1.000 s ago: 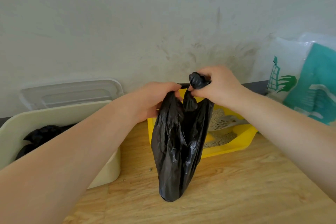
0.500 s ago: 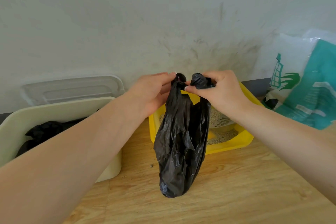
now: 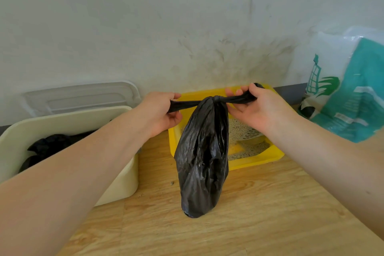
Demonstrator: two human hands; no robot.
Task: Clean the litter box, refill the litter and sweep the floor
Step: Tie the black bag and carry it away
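Since a moment ago: we are now pulling the two bag ends far apart, out to each side, where before our hands were close together up at the top; a tight knot is now sitting in the middle.
Black bag (image 3: 202,156): it is hanging in the air between our hands, in front of the yellow box; its bottom is near the wood floor (image 3: 259,214), and we cannot tell if it is touching.
Left hand (image 3: 160,113): our fingers are wrapped tight around the left end of the bag.
Right hand (image 3: 252,108): we are pinching the right end between thumb and fingers, squeezed tight on it.
Litter box (image 3: 255,161): it is yellow and sitting by the wall behind the bag; only a thin bit of litter is lying in it, with bare yellow showing; a pale scoop (image 3: 250,134) is resting inside.
Cream bin (image 3: 116,181): it is standing on the left with something black inside; a clear lid (image 3: 81,97) is leaning on the wall behind it.
Litter sack (image 3: 351,89): the white and green sack is waiting on the right, by the wall.
Done so far: we think the dirty bits are scooped out and are now being tied up in the bag.
Left to do: we are guessing the bag goes away, new litter goes in from the sack, and we sweep; small crumbs (image 3: 172,183) are lying on the floor near the bin.
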